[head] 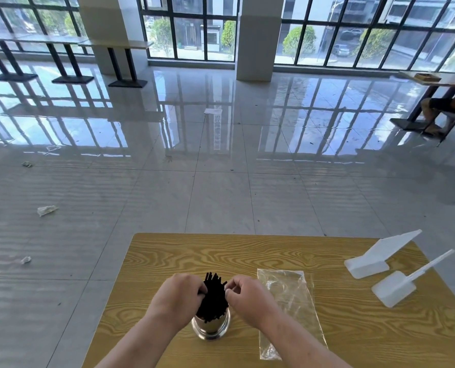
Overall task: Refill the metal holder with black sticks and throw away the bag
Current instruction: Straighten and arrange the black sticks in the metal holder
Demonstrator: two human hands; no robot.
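Observation:
A shiny metal holder (pixel 211 329) stands upright near the front of the wooden table (pixel 247 256). A thick bundle of black sticks (pixel 212 298) stands in it, fanning out at the top. My left hand (pixel 180 296) presses against the bundle's left side and my right hand (pixel 247 298) against its right side, fingers curled onto the sticks. A clear plastic bag (pixel 290 304) lies flat and empty on the table just right of the holder, partly under my right forearm.
Two white plastic scoops (pixel 367 264) (pixel 396 288) lie at the table's right end. Crumpled paper scraps (pixel 45 210) litter the tiled floor on the left. A seated person (pixel 444 104) is at the far right by another table.

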